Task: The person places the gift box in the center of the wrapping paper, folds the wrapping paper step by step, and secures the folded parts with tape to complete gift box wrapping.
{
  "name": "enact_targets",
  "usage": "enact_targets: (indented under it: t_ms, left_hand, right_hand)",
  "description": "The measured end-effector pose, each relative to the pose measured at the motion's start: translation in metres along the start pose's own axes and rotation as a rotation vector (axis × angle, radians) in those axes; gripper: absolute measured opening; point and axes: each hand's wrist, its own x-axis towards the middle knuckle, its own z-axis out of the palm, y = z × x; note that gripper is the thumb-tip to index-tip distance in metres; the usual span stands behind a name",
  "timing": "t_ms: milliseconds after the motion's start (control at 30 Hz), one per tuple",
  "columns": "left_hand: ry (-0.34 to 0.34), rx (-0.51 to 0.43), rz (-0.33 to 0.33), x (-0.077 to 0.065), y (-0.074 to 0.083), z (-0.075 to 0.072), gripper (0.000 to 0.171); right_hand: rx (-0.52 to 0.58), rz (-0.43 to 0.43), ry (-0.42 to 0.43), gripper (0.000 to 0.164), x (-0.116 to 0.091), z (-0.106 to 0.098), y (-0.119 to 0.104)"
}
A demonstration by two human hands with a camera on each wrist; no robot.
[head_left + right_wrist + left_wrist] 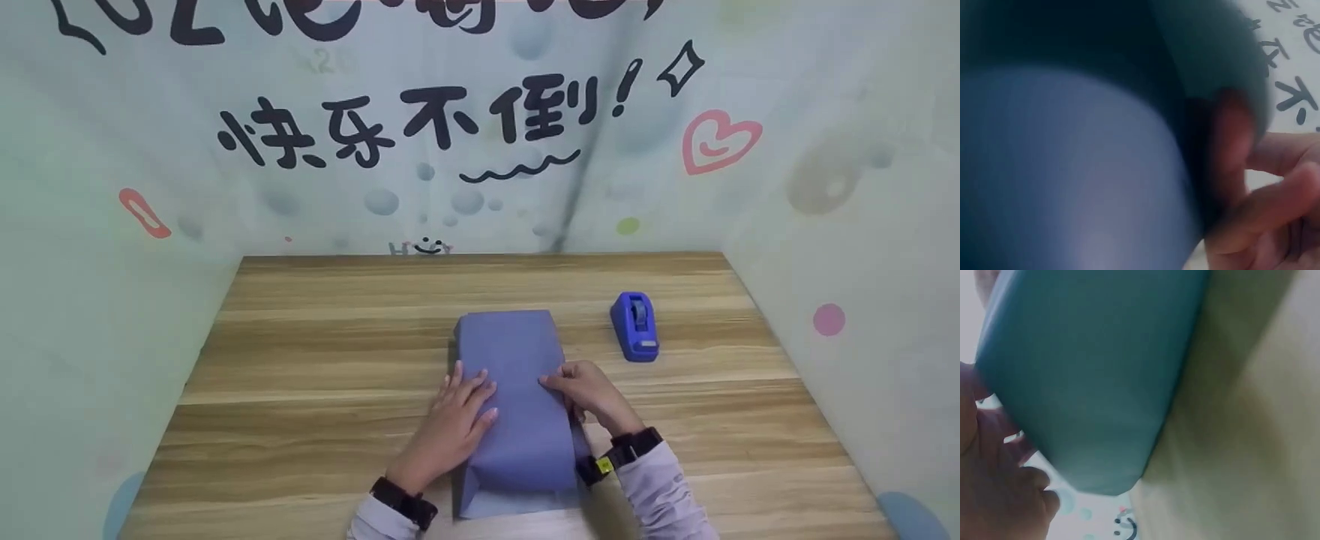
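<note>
A long box-shaped bundle in blue paper [514, 420] lies lengthwise on the table, its near end showing loose, unfolded paper. What is inside is hidden. My left hand [448, 429] rests with spread fingers over its left edge, fingertips on the top face. On the opposite side my right hand [592, 391] pinches the paper's right edge, thumb on top and the other fingers below. In the right wrist view, fingers [1233, 140] reach in beside a curved sheet of the paper [1084, 169]. The left wrist view shows the bundle's blue side [1089, 382] close up.
A blue tape dispenser [636, 328] stands to the right, beyond my right hand. The wood-grain table [315, 360] extends around the bundle. Printed cloth walls [450, 202] enclose the table at the back and both sides.
</note>
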Motion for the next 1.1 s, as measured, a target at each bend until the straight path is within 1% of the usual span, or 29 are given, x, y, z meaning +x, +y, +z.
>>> enact_targets:
  t_ms: [33, 100, 167, 233, 300, 333, 400, 467, 567, 633, 667, 733, 767, 800, 833, 900, 967, 1000, 1033, 1100]
  left_hand:
    - [0.012, -0.024, 0.016, 0.004, -0.003, -0.005, 0.043]
    - [0.042, -0.081, 0.025, 0.016, -0.011, -0.014, 0.038]
    - [0.063, -0.140, -0.009, 0.034, -0.021, -0.022, 0.036]
    - [0.073, -0.199, -0.066, 0.054, -0.033, -0.028, 0.038]
    - [0.054, -0.265, -0.136, 0.073, -0.043, -0.031, 0.044]
    - [0.030, -0.307, -0.176, 0.083, -0.048, -0.032, 0.048]
    - [-0.012, -0.410, -0.232, 0.100, -0.057, -0.031, 0.055]
    - [-0.046, -0.535, -0.304, 0.114, -0.063, -0.029, 0.058]
    - [-0.044, -0.693, -0.394, 0.131, -0.068, -0.024, 0.057]
    - [-0.022, -0.751, -0.432, 0.137, -0.071, -0.022, 0.053]
    - [-0.012, -0.767, -0.441, 0.139, -0.073, -0.021, 0.051]
    - [0.003, -0.778, -0.433, 0.139, -0.075, -0.019, 0.046]
    - [0.010, -0.777, -0.420, 0.139, -0.075, -0.019, 0.043]
    - [0.011, -0.770, -0.411, 0.137, -0.072, -0.022, 0.040]
    - [0.014, -0.765, -0.400, 0.136, -0.072, -0.022, 0.038]
    - [0.021, -0.737, -0.380, 0.135, -0.071, -0.022, 0.034]
    - [0.028, -0.710, -0.372, 0.134, -0.071, -0.022, 0.030]
    - [0.029, -0.694, -0.377, 0.134, -0.070, -0.022, 0.029]
    - [0.038, -0.685, -0.375, 0.135, -0.073, -0.019, 0.028]
    - [0.041, -0.668, -0.381, 0.135, -0.073, -0.019, 0.027]
  right_hand:
    - [0.014, -0.004, -0.012, 0.032, 0.001, -0.001, 0.001]
    - [0.063, -0.008, -0.036, 0.033, 0.004, -0.002, 0.003]
    - [0.109, -0.014, -0.059, 0.032, 0.006, -0.004, 0.004]
    - [0.137, -0.017, -0.081, 0.032, 0.008, -0.006, 0.005]
    - [0.152, -0.023, -0.105, 0.033, 0.009, -0.007, 0.007]
    - [0.159, -0.026, -0.116, 0.033, 0.009, -0.008, 0.008]
    - [0.173, -0.030, -0.134, 0.032, 0.009, -0.009, 0.010]
    - [0.178, -0.037, -0.145, 0.031, 0.009, -0.009, 0.012]
    - [0.183, -0.044, -0.152, 0.029, 0.008, -0.009, 0.014]
    - [0.183, -0.047, -0.147, 0.029, 0.008, -0.008, 0.014]
    - [0.182, -0.050, -0.143, 0.029, 0.008, -0.007, 0.014]
    - [0.185, -0.054, -0.135, 0.030, 0.006, -0.006, 0.013]
    - [0.179, -0.056, -0.126, 0.030, 0.002, -0.005, 0.009]
    - [0.168, -0.057, -0.117, 0.030, -0.002, -0.005, 0.004]
    - [0.148, -0.051, -0.094, 0.030, -0.003, -0.004, 0.003]
    - [0.075, -0.046, -0.016, 0.033, -0.006, -0.003, 0.000]
    - [-0.050, -0.072, 0.093, 0.033, -0.008, -0.001, -0.002]
    - [-0.112, -0.091, 0.148, 0.033, -0.006, 0.000, 0.000]
    - [-0.172, -0.113, 0.204, 0.033, -0.004, 0.000, 0.004]
    - [-0.270, -0.195, 0.286, 0.033, -0.002, 0.000, 0.005]
